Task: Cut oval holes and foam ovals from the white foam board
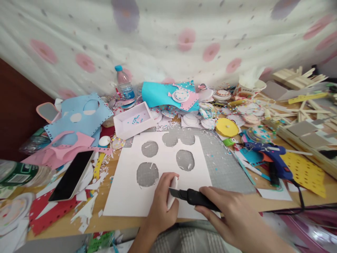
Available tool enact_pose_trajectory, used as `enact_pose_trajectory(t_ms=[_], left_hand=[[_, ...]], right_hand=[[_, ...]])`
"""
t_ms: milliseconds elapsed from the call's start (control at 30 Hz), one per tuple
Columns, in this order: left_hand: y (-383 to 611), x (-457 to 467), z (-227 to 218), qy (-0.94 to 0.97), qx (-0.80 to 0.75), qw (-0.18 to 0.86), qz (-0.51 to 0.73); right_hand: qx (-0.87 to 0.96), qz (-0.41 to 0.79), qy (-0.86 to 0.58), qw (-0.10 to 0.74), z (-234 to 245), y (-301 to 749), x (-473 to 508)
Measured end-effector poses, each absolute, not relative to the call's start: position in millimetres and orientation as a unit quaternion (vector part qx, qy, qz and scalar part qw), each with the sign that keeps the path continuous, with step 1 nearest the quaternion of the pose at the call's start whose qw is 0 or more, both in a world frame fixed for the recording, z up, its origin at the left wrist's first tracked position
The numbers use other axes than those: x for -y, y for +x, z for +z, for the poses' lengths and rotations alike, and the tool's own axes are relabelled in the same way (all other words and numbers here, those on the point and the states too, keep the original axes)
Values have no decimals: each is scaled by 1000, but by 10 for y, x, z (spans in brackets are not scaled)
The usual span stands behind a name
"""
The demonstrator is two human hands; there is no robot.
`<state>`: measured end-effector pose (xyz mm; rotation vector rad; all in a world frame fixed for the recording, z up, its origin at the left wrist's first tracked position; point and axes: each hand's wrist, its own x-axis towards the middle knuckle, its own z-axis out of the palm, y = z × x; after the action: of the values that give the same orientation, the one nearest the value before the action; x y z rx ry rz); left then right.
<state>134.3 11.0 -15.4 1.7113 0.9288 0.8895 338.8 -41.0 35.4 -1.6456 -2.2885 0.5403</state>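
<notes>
My right hand [223, 207] grips a black utility knife [193, 196], its blade pointing left. The blade meets a small white foam piece [172, 191] that my left hand [163, 203] pinches upright between thumb and fingers. Both hands hover over the near edge of a white foam sheet [126, 189] with several round holes cut out of it. The sheet lies on a grey cutting mat [223, 165], which shows through the holes.
A black phone [71, 175] lies left of the sheet. A blue glue gun [271, 158] with its cord rests to the right. A white tray [133, 119], a water bottle [124, 82], blue and pink foam sheets, round cutouts and wood strips crowd the back.
</notes>
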Motion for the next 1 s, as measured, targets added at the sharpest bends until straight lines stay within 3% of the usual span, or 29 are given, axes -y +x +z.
enact_pose_trajectory(t_ms=[1000], left_hand=[[1298, -104, -233, 705, -341, 505, 363]], right_hand=[[770, 218, -586, 128, 334, 3358, 360]])
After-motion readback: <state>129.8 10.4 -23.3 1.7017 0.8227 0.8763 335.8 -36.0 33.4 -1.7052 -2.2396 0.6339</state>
